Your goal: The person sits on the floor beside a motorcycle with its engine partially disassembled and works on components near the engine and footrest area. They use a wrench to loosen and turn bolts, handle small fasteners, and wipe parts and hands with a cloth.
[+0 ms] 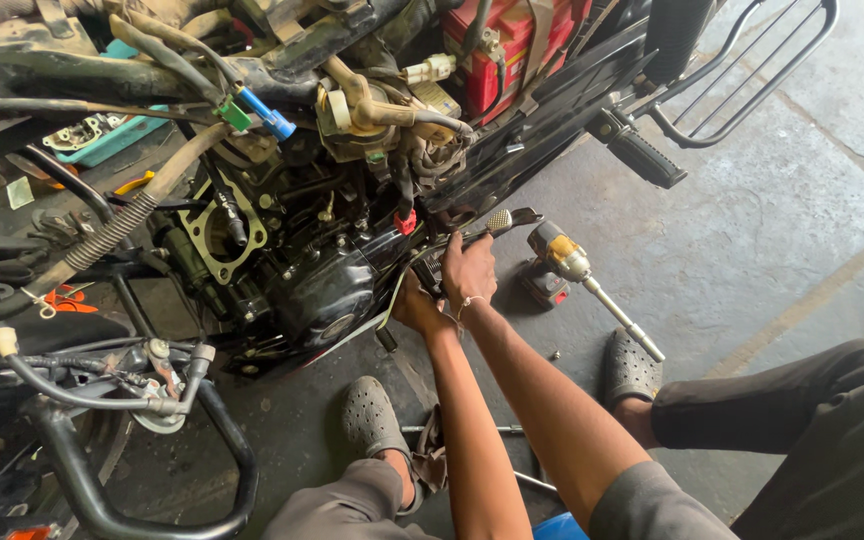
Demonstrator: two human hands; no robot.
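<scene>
Head view: a stripped motorcycle is seen from above, its black engine (322,285) exposed among hoses and wiring. Both hands are pressed against the lower right side of the engine, close together. The right hand (469,268) is closed around a dark part just under a chrome foot lever (504,220), which juts out from the frame beside it. The left hand (415,305) is set just below and to the left, wrapped around the edge of the engine case; what exactly is gripped there cannot be told, since the fingers are hidden behind the hand.

A cordless impact driver (564,262) with a long socket extension is laid on the concrete floor (752,250) just beside the right hand, its shaft pointing toward a grey clog (629,368) worn on the right foot. A second grey clog (370,415) is planted near the engine's underside. A black footpeg (642,152) sticks out from the frame above the driver, and a red battery (512,40) is strapped in higher up. A teal tray (112,135) with small parts is seen at the far side, behind the frame.
</scene>
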